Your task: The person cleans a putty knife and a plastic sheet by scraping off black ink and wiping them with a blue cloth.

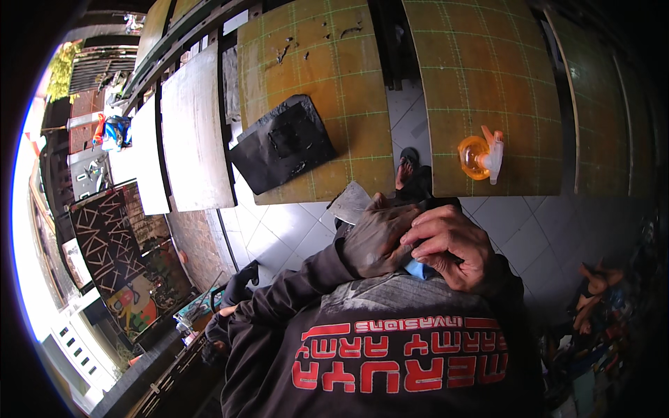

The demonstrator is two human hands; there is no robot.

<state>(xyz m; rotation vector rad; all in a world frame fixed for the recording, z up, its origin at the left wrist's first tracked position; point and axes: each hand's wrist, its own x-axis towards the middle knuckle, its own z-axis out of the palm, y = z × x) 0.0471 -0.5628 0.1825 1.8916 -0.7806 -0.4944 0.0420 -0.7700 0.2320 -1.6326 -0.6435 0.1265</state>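
Observation:
In front of my body, my left hand (382,240), stained dark, is closed around a scraper. Its flat grey metal blade (350,202) sticks out past the fingers toward the tables. My right hand (456,244) is beside it, with fingers curled and thumb and fingertips close together, nearly touching the left hand. Whatever those fingers may pinch is hidden. Just below the two hands shows a small light-blue piece (418,269); I cannot tell if it is cloth or part of a handle. Ahead, a black sheet (283,143) lies askew on a yellow-brown tabletop (359,139).
A spray bottle (476,157) with orange liquid lies on the right tabletop (516,104). Dark scraps (286,52) dot the tabletop with the sheet. White panels (196,132) stand left. Another person (233,306) is at lower left. Piled items (592,292) are at right.

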